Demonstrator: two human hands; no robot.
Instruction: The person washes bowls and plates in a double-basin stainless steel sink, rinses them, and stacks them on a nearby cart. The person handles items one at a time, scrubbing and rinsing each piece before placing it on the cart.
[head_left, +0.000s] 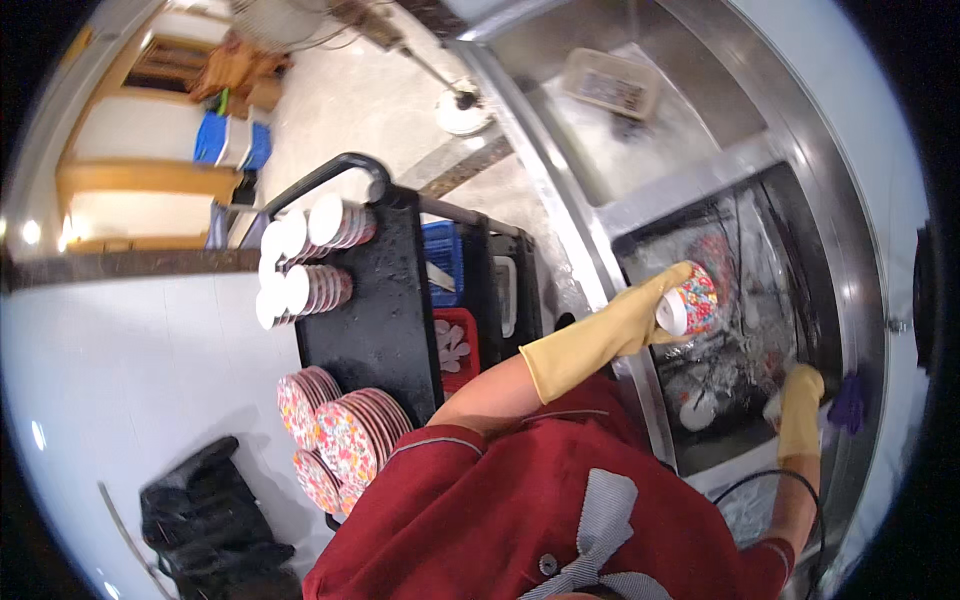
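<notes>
My left hand (645, 311), in a yellow rubber glove, grips a cup (691, 304) with a red floral pattern and a white base. The cup is tilted above the water in a stainless steel sink basin (637, 247). Lower in the same basin is my right hand (801, 397), gloved alike, its fingers blurred and partly hidden. Against those fingers lies a pale object (773, 411), perhaps another cup; the grip on it is unclear. A round white piece (699, 411) sits in the water between the two hands.
At my left stands a black cart (367, 315) with stacked white cups (319, 289) and stacked floral dishes (349, 435). Its lower level holds a red basket (469, 341) and a blue basket (442, 259). A second basin contains a plastic container (611, 82). A purple cloth-like item (847, 405) lies on the sink's edge.
</notes>
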